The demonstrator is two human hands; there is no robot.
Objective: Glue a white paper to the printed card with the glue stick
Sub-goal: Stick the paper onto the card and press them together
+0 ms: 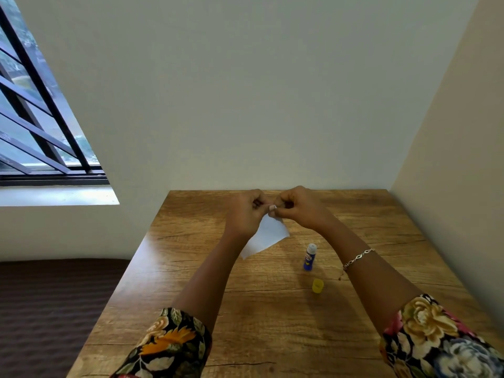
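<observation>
Left hand (pixel 244 214) and right hand (pixel 297 208) pinch white paper (pixel 270 236) | wooden table (pixel 191 268) | barred window (pixel 41 118)

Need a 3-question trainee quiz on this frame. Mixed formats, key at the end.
1. True or false: the glue stick stands upright on the wooden table with its yellow cap fitted on top.
2. Multiple choice: what do the left hand and the right hand both pinch at one corner?
A) the white paper
B) the yellow cap
C) the glue stick
3. Fill in: on the table, the yellow cap lies ____ to the person than the glue stick does.

Key:
1. False, the cap is off and lies apart from the stick.
2. A
3. nearer
</observation>
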